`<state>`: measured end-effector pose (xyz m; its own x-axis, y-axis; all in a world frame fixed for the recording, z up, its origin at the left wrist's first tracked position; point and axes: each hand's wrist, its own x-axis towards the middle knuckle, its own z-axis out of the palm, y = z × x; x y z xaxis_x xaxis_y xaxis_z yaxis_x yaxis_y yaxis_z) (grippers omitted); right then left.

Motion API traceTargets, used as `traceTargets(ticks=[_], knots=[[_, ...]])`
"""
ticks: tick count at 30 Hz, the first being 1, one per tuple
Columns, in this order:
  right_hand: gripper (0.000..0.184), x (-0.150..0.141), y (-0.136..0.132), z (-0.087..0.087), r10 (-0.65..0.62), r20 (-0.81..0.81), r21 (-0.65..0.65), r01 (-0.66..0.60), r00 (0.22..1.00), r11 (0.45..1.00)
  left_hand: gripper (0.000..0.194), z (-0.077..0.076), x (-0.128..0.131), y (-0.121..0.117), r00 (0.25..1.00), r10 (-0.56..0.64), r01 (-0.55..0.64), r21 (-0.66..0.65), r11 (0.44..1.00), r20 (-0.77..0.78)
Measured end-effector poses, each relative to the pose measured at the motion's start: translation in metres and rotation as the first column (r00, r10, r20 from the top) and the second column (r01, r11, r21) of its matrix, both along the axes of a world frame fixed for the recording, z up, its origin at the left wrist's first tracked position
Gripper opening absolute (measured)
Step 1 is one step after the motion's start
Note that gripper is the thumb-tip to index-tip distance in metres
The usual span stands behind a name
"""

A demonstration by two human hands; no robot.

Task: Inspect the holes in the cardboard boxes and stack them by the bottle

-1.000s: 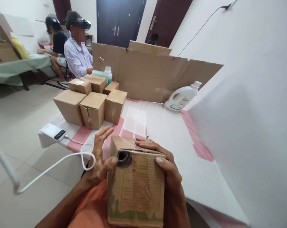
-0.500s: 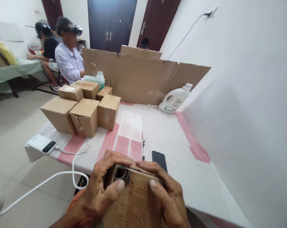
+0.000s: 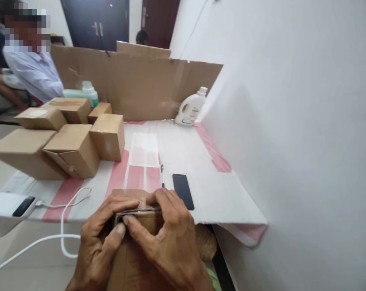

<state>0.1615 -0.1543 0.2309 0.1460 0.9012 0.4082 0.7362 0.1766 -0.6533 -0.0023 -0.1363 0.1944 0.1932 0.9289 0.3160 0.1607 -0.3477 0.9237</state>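
Observation:
A brown cardboard box [image 3: 131, 262] is between my hands at the table's near edge, in the lower middle of the head view. My left hand [image 3: 99, 238] grips its left side, fingers over the top edge and thumb near a dark hole at the upper left corner. Across the top edge lie the fingers of my right hand [image 3: 170, 234], with its thumb pressed at that same hole. Both hands cover much of the box. Just beyond my right hand are a black phone [image 3: 183, 191] and a pen [image 3: 162, 176].
Several closed cardboard boxes [image 3: 73, 145] stand at the left, with a green-liquid bottle [image 3: 90, 95] behind. A white jug [image 3: 191, 108] leans near a cardboard partition [image 3: 140, 89]. A power bank [image 3: 9, 206] trails a white cable [image 3: 63, 230]. A person [image 3: 34, 72] sits beyond. The wall bounds the right.
My right thumb has moved left across the box to the hole, beside my left thumb. The view has turned right, so the table things appear farther left.

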Motion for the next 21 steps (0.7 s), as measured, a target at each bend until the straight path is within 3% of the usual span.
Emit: traceTargets(ticks=[7, 13, 15, 18, 19, 21], knots=[[0.030, 0.000, 0.000, -0.002, -0.006, -0.003, -0.030, 0.006, 1.000, 1.000, 0.021, 0.007, 0.008, -0.010, 0.992, 0.126, -0.123, -0.143, 0.982, 0.016], [0.024, 0.009, -0.011, 0.004, 0.058, -0.126, -0.053, -0.065, 0.990, 0.996, 0.023, 0.001, 0.006, -0.009, 1.000, -0.004, 0.002, -0.072, 0.997, -0.028], [0.023, 0.024, -0.009, 0.002, 0.145, -0.240, -0.038, -0.159, 0.960, 0.987, 0.025, -0.001, 0.004, -0.008, 0.999, -0.026, 0.024, -0.072, 0.997, -0.028], [0.034, 0.060, 0.015, -0.023, 0.110, -0.467, -0.025, -0.137, 0.878, 0.990, 0.038, -0.007, -0.003, -0.007, 0.994, -0.068, 0.065, -0.044, 0.997, -0.088], [0.039, 0.072, 0.029, -0.037, -0.043, -0.491, -0.084, 0.002, 0.870, 0.996, 0.046, -0.009, -0.007, -0.007, 0.990, -0.082, 0.078, -0.039, 0.996, -0.116], [0.037, 0.091, 0.060, -0.069, -0.253, -0.303, -0.336, 0.146, 0.919, 0.930, 0.065, -0.014, -0.013, -0.008, 0.981, -0.118, 0.111, -0.051, 0.992, -0.151]])
